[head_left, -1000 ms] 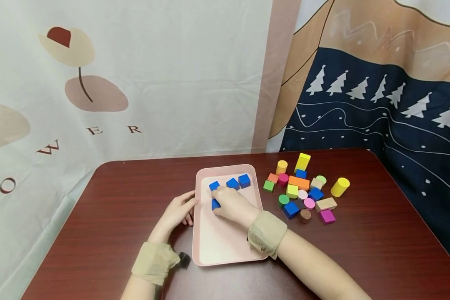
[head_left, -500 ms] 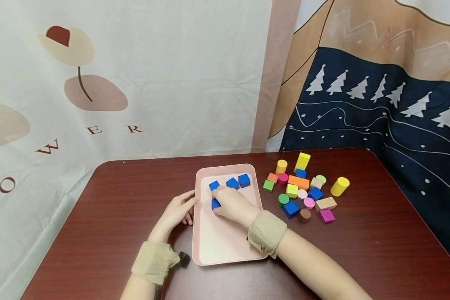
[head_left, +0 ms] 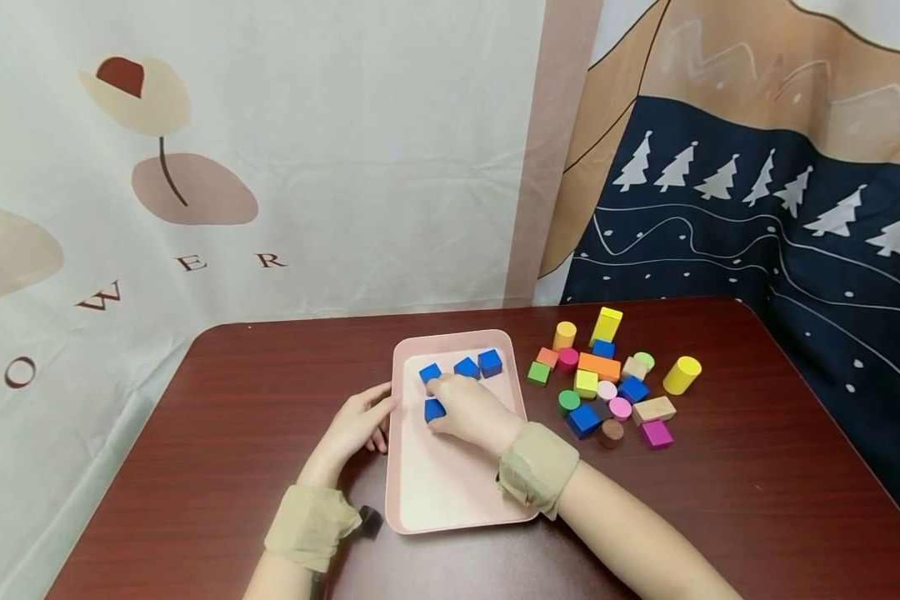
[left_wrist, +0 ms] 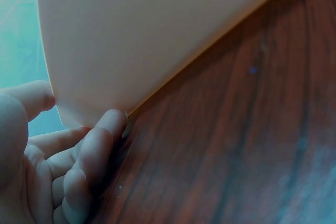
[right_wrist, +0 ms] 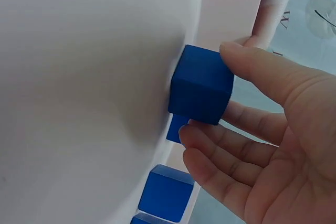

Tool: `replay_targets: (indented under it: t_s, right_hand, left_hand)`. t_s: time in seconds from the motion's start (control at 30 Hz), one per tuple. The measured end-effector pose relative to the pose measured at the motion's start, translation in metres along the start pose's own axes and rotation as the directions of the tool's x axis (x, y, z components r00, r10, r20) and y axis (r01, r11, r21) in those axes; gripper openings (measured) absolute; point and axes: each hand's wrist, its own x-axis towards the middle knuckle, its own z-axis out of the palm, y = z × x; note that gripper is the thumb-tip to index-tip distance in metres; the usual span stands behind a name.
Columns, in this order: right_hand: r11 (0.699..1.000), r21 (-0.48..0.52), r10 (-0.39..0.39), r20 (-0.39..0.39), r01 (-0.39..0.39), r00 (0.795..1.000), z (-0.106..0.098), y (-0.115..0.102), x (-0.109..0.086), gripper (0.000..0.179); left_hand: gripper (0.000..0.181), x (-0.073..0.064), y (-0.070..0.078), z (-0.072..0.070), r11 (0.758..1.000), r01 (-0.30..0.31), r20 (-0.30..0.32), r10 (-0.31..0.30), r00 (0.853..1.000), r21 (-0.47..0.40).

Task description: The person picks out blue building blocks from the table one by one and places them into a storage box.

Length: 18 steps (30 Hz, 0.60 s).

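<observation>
In the head view a pink tray (head_left: 450, 500) with a pale inside lies on the table. My right hand (head_left: 471, 408) reaches into it and holds a blue cube (right_wrist: 202, 85) between thumb and fingers at the left wall. Three more blue blocks stand along the far end: one in the left corner (head_left: 430, 372), one blue block (head_left: 466, 367) partly behind my hand, and another blue block (head_left: 490, 362) towards the right corner. At the tray's left side my left hand (head_left: 356, 423) grips the edge, thumb at the rim and fingertips (left_wrist: 113, 121) low on the outer wall.
Right of the tray several coloured blocks lie close together, among them an orange block (head_left: 598, 367), a blue block (head_left: 582, 421) and a magenta block (head_left: 656, 433). A yellow cylinder (head_left: 682, 375) stands at their right. The dark red table (head_left: 217, 467) backs onto hanging cloths.
</observation>
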Motion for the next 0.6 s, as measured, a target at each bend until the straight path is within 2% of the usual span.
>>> replay_targets:
  t_s: [0.6]
  right_hand:
    - [0.994, 0.067, 0.086, -0.007, -0.085, 0.996, -0.025, -0.002, -0.014, 0.038]
  left_hand:
    - [0.053, 0.0, 0.001, 0.001, 1.0, 0.005, -0.004, -0.005, 1.0, -0.005]
